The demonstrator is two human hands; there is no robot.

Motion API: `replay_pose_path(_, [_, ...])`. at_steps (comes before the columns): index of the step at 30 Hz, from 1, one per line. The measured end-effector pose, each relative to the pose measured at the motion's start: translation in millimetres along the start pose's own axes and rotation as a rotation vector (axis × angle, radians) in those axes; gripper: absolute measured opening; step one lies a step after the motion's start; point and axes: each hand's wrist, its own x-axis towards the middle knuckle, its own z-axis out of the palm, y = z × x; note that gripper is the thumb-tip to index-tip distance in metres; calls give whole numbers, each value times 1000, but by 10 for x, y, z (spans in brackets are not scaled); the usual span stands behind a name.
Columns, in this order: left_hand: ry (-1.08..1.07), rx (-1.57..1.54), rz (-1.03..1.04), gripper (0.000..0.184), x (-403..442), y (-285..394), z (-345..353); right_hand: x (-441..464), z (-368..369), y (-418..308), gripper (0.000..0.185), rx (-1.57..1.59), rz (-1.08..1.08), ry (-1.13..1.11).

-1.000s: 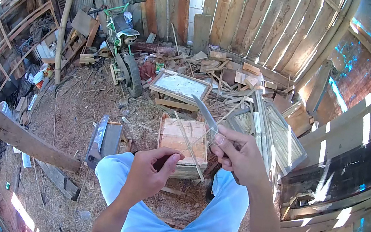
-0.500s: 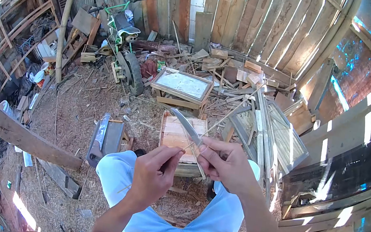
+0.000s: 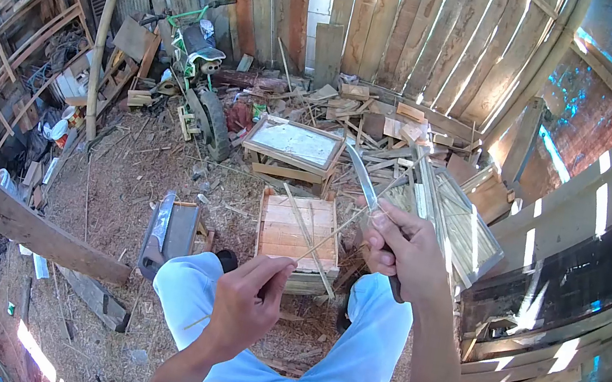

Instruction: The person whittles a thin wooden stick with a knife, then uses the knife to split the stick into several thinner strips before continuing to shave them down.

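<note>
My right hand (image 3: 402,249) is closed on the dark handle of a knife (image 3: 362,175), whose curved blade points up and to the left. Pinched in my left hand (image 3: 250,300) is a thin wooden strip (image 3: 329,234); it runs up and right towards the knife hand, and a short end shows below my left wrist. Beyond my hands stands a wooden box (image 3: 298,226) with a plank top, and other thin sticks (image 3: 307,232) lie across it. The two hands are apart, above my knees.
A saw (image 3: 161,227) rests on a small dark stand (image 3: 181,233) at left. Farther back are a framed panel (image 3: 294,142), a small green motorbike (image 3: 204,75) and a heap of wood scraps (image 3: 360,115). A thick beam (image 3: 24,211) crosses the left side; planks (image 3: 535,379) lie at right.
The knife first came back towards my left hand, its blade dropping lower, then swung up and away to the right. My left hand has moved little and keeps its pinch.
</note>
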Motion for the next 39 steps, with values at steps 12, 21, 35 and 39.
replay_pose_path(12, [-66,62,-3,8,4,-188,-151,120,-386,-232,31,-14,-74,167])
replay_pose_path(21, [33,26,26,6,231,-147,94,10,162,231,28,-178,55,-67])
replay_pose_path(35, [11,103,63,8,52,-196,-33,104,-133,-64,33,-23,60,-19])
replay_pose_path(39, [-46,108,42,12,47,-227,-95,187,-318,-130,32,-10,47,59])
